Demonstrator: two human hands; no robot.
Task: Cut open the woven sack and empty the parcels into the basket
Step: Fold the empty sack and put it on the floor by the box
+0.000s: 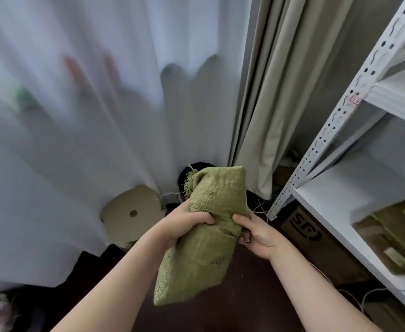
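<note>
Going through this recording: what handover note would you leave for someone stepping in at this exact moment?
Left hand: grips the woven sack on its left side.
Right hand: grips its right side, with a small metal item, unclear what.
Sack: held in the air above the dark floor, frayed end pointing away.
Done: cannot tell whether it is cut open.
Left: no basket or parcels clearly in view; find the basket, then empty the sack.
</note>
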